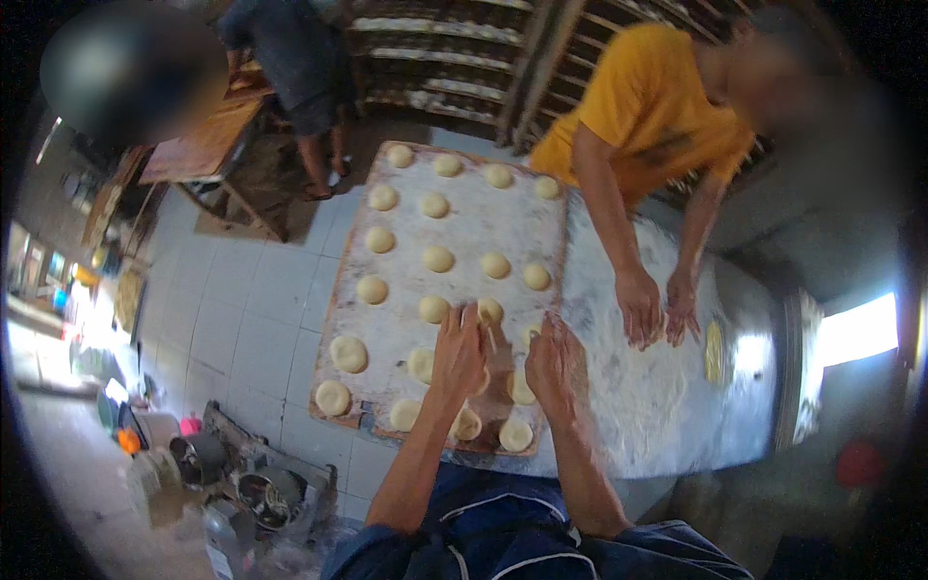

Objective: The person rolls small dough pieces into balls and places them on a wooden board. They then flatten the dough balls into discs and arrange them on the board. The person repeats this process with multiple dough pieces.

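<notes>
Round pale dough balls (438,259) sit in loose rows on a floured wooden board (406,227) in front of me. Over the nearer half of the board, my left hand (459,356) has its fingers closed at the edge of one dough ball (489,310). My right hand (554,365) is by the board's right edge, its fingers bent together at another dough ball (532,333) that they partly cover. Nearer to me, several flatter dough rounds (515,435) lie around and below my wrists; some show a dent on top.
At right, a co-worker in a yellow shirt (628,92) works with both hands on a floured metal table (619,425). A yellowish dough piece (714,352) lies there. Another person (295,68) stands by a wooden table (208,145) at the far left. Pots and a machine (266,493) occupy the left floor.
</notes>
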Tool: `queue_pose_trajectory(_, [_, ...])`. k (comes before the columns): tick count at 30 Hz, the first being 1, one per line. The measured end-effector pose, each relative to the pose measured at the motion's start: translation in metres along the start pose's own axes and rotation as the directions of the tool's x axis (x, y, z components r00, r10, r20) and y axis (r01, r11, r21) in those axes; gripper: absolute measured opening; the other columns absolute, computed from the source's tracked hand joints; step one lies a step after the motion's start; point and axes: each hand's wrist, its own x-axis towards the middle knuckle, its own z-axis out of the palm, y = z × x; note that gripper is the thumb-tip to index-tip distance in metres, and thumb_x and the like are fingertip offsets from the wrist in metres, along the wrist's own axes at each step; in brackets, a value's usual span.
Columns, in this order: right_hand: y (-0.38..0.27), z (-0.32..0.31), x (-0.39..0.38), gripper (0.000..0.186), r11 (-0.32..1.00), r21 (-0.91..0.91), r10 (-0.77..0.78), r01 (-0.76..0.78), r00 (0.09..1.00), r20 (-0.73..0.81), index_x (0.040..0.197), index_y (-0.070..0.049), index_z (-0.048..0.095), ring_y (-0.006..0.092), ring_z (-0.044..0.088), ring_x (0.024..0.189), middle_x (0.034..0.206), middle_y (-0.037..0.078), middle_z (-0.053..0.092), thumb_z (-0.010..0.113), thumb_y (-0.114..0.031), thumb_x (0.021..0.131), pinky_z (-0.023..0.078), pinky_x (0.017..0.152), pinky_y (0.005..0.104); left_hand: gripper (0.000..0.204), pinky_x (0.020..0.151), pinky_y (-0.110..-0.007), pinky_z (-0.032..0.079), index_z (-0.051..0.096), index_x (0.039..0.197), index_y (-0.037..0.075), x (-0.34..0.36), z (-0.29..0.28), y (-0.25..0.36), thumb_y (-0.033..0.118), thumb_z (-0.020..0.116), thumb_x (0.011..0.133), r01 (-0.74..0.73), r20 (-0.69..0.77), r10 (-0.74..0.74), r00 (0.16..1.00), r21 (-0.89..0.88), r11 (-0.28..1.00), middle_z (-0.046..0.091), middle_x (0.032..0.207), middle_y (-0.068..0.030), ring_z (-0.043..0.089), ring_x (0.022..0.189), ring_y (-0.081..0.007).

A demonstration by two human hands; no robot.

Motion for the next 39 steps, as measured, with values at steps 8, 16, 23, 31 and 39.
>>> queue_pose_trajectory(8, [0.041, -0.004, -0.022, 0.053, 0.845, 0.528, 0.104, -0.081, 0.994, -0.014, 0.116, -0.004, 0.065, 0.0370, 0.070, 0.092, 0.095, 0.020, 0.072, 0.088, -0.018, 0.071, 0.055, 0.083, 0.0473, 0.038, 0.084, -0.047, 0.052, 0.062, 0.111, 0.001, 0.039, 0.034, -0.004, 0.009, 0.079, 0.078, -0.067, 0.418, -0.024, 0.908, 0.202, 0.977, 0.066, 0.101, -0.0209, 0.061, 0.099, -0.0412])
queue_pose_trajectory(16, [0.253, -0.087, -0.080, 0.036, 0.843, 0.394, 0.444, -0.366, 0.887, -0.127, 0.118, -0.004, 0.069, 0.0393, 0.067, 0.100, 0.107, 0.020, 0.070, 0.076, -0.005, 0.082, 0.053, 0.086, 0.0495, 0.041, 0.084, -0.049, 0.053, 0.055, 0.119, 0.004, -0.016, 0.170, 0.154, 0.011, 0.078, 0.087, 0.312, 0.560, -0.039, 0.828, -0.402, 0.861, 0.069, 0.107, -0.0232, 0.069, 0.100, -0.0416])
queue_pose_trajectory(23, [0.292, -0.114, -0.084, 0.071, 0.938, 0.166, 0.308, -0.303, 0.951, 0.001, 0.150, 0.002, 0.044, 0.0457, 0.046, 0.138, 0.153, 0.029, 0.041, 0.074, -0.021, 0.089, 0.041, 0.113, 0.0504, 0.045, 0.110, -0.055, 0.040, 0.050, 0.141, -0.002, -0.031, 0.235, 0.171, 0.011, 0.059, 0.099, -0.454, 0.273, 0.432, 0.860, 0.021, 0.891, 0.052, 0.142, -0.0294, 0.047, 0.135, -0.0470])
queue_pose_trajectory(31, [0.309, -0.094, -0.074, 0.059, 0.900, 0.291, 0.255, -0.324, 0.934, 0.249, 0.148, 0.001, 0.046, 0.0466, 0.044, 0.140, 0.145, 0.029, 0.052, 0.062, -0.024, 0.097, 0.033, 0.117, 0.0552, 0.057, 0.113, -0.056, 0.036, 0.047, 0.146, -0.007, -0.040, 0.247, 0.150, 0.012, 0.059, 0.094, -0.419, 0.517, 0.317, 0.796, 0.092, 0.903, 0.051, 0.146, -0.0263, 0.045, 0.137, -0.0450])
queue_pose_trajectory(39, [0.291, -0.089, -0.071, 0.027, 0.910, 0.257, 0.366, -0.326, 0.923, -0.123, 0.107, -0.005, 0.067, 0.0402, 0.059, 0.112, 0.113, 0.019, 0.063, 0.076, -0.010, 0.082, 0.047, 0.099, 0.0500, 0.024, 0.082, -0.048, 0.052, 0.063, 0.103, 0.005, -0.028, 0.187, 0.149, 0.006, 0.075, 0.082, -0.042, 0.454, 0.071, 0.888, -0.075, 0.996, 0.070, 0.105, -0.0173, 0.066, 0.099, -0.0385])
